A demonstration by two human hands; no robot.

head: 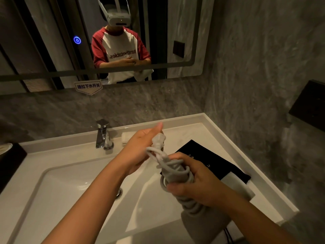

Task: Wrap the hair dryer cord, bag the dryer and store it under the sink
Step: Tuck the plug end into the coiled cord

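Note:
A grey hair dryer (pixel 202 224) is held over the sink, its handle pointing up and its body low near the frame's bottom. The grey cord (pixel 173 169) is coiled around the handle in several loops. My right hand (pixel 197 184) grips the handle over the coils. My left hand (pixel 140 147) holds the cord's end just below the plug (pixel 159 139), thumb pointing up. A black drawstring bag (pixel 211 159) lies flat on the counter to the right, behind my right hand.
The white sink basin (pixel 66 187) lies below my arms, with a chrome faucet (pixel 102 136) at its back. A folded white cloth (pixel 125 137) sits by the faucet. A white towel (pixel 237 184) lies under the bag. A dark box (pixel 10 161) stands at left, a mirror (pixel 88 41) above.

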